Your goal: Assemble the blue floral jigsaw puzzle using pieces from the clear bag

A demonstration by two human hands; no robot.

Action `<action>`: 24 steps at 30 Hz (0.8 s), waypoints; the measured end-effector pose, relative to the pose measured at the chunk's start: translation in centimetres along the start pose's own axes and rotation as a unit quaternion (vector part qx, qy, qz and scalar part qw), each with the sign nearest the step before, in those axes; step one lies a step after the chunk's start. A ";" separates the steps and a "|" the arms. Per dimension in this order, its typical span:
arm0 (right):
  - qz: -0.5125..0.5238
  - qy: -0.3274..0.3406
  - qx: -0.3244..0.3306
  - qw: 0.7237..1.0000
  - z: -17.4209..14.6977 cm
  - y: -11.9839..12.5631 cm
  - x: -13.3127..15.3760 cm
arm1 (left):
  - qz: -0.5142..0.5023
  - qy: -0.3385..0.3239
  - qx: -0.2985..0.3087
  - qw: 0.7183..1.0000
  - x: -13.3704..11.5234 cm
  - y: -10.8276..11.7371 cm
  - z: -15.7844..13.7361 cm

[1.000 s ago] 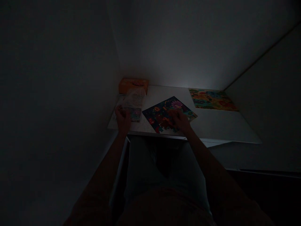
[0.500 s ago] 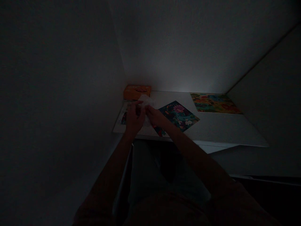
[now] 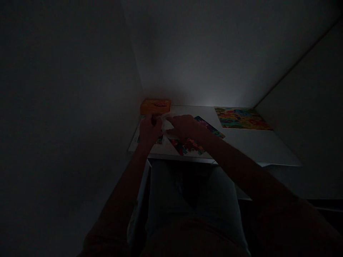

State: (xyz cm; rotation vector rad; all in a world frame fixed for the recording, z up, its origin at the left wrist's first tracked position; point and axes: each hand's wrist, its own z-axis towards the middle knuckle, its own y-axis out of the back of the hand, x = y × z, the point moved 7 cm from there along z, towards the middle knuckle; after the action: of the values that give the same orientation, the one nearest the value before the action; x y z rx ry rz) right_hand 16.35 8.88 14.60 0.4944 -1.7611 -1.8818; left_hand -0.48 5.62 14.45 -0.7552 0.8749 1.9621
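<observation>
A dim room lies almost wholly in shadow, its only light a faint glow on the plain back wall (image 3: pixel 214 64) just above the far edge of a white table (image 3: pixel 249 148). A dark, bare side wall (image 3: pixel 66 107) closes the table's left end, meeting the back wall in a corner, while a slanted pale panel (image 3: pixel 308 107) rises at the right. Below the table's front edge the space falls to near black, and the floor cannot be made out.

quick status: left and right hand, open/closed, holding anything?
Left hand: closed on the clear plastic bag.
Right hand: fingers curled at the same bag, over the dark puzzle; too dim to confirm a grip.
</observation>
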 end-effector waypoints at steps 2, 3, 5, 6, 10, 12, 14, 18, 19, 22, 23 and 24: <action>0.055 0.054 -0.028 0.997 0.1 1.1 -0.7 | -0.010 0.004 0.001 1.000 0.3 0.3 1.0; 0.094 0.074 -0.047 0.992 0.1 1.7 -1.0 | -0.020 0.004 0.003 1.000 0.3 0.4 1.5; 0.205 0.089 -0.092 0.970 0.1 2.8 -1.8 | -0.047 0.004 0.000 0.999 0.1 0.8 2.5; 0.274 0.086 -0.110 0.952 0.1 3.2 -2.1 | -0.062 0.002 -0.008 0.998 -0.1 1.2 2.9; 0.505 0.051 -0.135 0.851 0.2 2.4 -2.5 | -0.051 -0.036 -0.044 0.997 -0.8 2.6 1.9; 0.549 0.045 -0.140 0.823 0.3 1.2 -2.2 | 0.001 -0.059 -0.036 0.998 0.0 2.6 0.0; 0.566 0.040 -0.141 0.812 0.5 -0.2 -1.7 | 0.051 -0.066 -0.037 0.996 1.9 2.0 -2.4; 0.623 -0.007 -0.176 0.762 1.2 -3.4 -1.2 | 0.057 0.026 -0.029 0.998 7.1 -1.4 -6.8; 0.648 -0.017 -0.191 0.737 1.4 -4.0 -1.0 | 0.062 0.063 -0.025 0.996 8.1 -2.5 -7.6; 0.718 -0.025 -0.221 0.659 2.0 -5.4 0.1 | 0.088 0.126 -0.038 0.987 9.3 -4.7 -8.8; 0.731 -0.022 -0.224 0.644 2.1 -5.6 0.5 | 0.084 0.127 -0.053 0.987 9.2 -4.9 -8.7; 0.736 -0.018 -0.226 0.637 2.1 -5.7 0.8 | 0.070 0.120 -0.069 0.988 9.1 -4.9 -8.5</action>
State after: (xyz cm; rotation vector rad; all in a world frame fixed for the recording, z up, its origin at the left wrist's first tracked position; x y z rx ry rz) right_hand 13.80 10.21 9.17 -0.9607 -0.8804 -0.8973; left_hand 1.02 4.89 1.23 -1.0524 0.9613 2.1020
